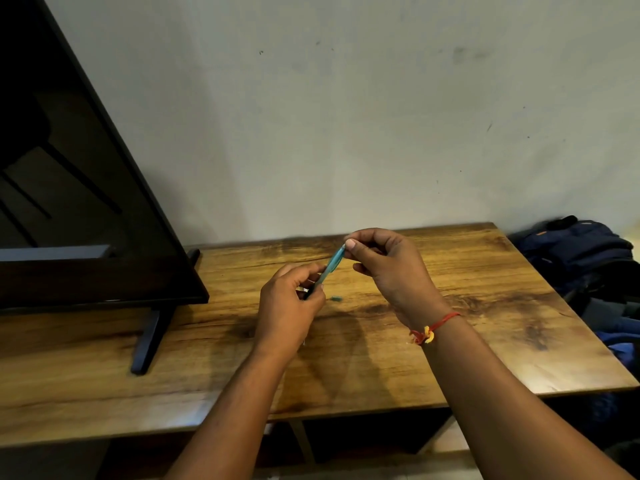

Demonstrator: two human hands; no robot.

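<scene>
Background: a pale, scuffed wall (346,116) rises straight behind a wood-grain worktop (467,341).
Far left: a dark flat screen (69,202) stands on the worktop, carried by a black foot (149,341) that points toward the near edge.
Far right: a blue backpack (581,251) is slumped beyond the worktop's right edge, close to the wall.
Thing in work: a teal pen (330,265) is held in the air above the middle of the worktop, slanted, with its upper end up and to the right; it touches no surface.
Lower grip: the left hand (291,306) has its fingers curled round the pen's lower end and grasps it; that end is hidden among the fingers.
Upper grip: the right hand (388,268) pinches the pen's top between thumb and forefinger, its other fingers curled in.
Wrist: a red and yellow thread (433,329) is tied round the right wrist.
Loose bit: a small teal piece (336,298) lies on the worktop just right of the left hand, below the pen; it is too small to tell what it is.
</scene>
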